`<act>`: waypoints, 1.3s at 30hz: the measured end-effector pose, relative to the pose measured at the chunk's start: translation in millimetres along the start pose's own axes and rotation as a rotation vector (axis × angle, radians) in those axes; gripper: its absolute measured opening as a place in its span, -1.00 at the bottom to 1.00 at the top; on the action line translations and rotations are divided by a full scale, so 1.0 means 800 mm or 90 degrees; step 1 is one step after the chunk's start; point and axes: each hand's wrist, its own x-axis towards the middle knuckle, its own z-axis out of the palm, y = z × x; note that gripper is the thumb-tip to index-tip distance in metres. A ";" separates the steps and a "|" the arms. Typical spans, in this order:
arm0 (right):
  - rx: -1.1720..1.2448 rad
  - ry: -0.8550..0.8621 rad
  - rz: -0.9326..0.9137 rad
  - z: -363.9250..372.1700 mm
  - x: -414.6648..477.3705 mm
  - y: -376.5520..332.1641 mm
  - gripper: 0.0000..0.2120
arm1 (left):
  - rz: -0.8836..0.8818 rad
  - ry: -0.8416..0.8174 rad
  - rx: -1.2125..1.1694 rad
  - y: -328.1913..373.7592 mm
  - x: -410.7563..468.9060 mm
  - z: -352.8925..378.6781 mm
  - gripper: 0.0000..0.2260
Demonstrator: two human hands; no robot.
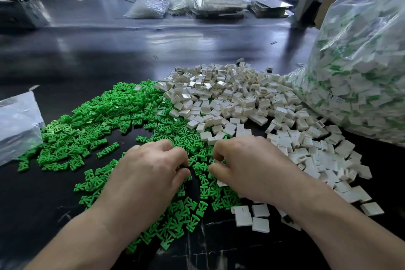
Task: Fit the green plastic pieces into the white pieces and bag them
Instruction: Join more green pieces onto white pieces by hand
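A wide heap of small green plastic pieces (105, 120) covers the dark table in front of me, and a heap of square white pieces (236, 96) lies to its right. Both hands are low over the place where the heaps meet. My left hand (151, 169) has its fingers curled down among the green pieces; what it holds is hidden. My right hand (247, 164) is curled too, and a bit of white shows under its fingers. A large clear bag (359, 76) full of fitted white and green pieces stands at the right.
An empty clear plastic bag (17, 125) lies at the table's left edge. The black table (87, 61) stretches away behind the heaps. Further back lie more clear bags (149, 6) and stacked trays (221, 9).
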 end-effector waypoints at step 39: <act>1.051 -0.170 0.078 -0.004 -0.002 -0.002 -0.69 | -0.170 0.063 -0.872 0.001 0.002 0.009 -0.91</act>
